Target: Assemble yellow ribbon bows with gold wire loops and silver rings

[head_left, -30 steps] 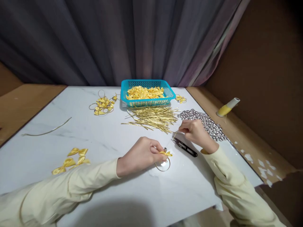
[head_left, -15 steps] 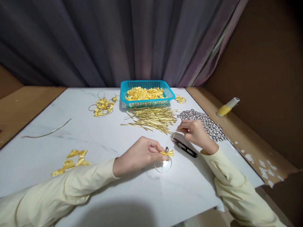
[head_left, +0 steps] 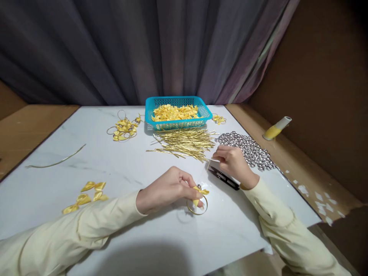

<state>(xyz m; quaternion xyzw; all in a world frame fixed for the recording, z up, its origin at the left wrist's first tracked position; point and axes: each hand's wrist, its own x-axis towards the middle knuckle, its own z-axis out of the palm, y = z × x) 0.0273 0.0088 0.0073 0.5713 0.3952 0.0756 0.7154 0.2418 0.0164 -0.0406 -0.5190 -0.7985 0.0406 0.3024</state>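
Over the near middle of the white tabletop point(head_left: 224, 230), the left hand point(head_left: 169, 189) has a narrow grip on a yellow bow point(head_left: 204, 191). A gold ring point(head_left: 197, 214) hangs at the bow's lower side, and a silver bead point(head_left: 199, 186) sits at its upper edge. To the right, the right hand point(head_left: 235, 163) pinches a thin strand point(head_left: 207, 165), its grip closed down tight. Black scissors point(head_left: 224, 179) lie just beneath this hand, and beyond it spreads a heap of silver beads point(head_left: 254, 149). Gold strips point(head_left: 186, 142) are piled in front of a blue basket point(head_left: 147, 111) that holds many yellow bows point(head_left: 175, 112). Bows with rings and beads form a larger cluster point(head_left: 125, 128) left of the basket and a smaller cluster point(head_left: 219, 119) on its right. Four loose bows point(head_left: 83, 199) lie near the left sleeve point(head_left: 97, 218), a single cord point(head_left: 60, 161) beyond them. A spool point(head_left: 277, 129) with yellow thread stands past the right edge.
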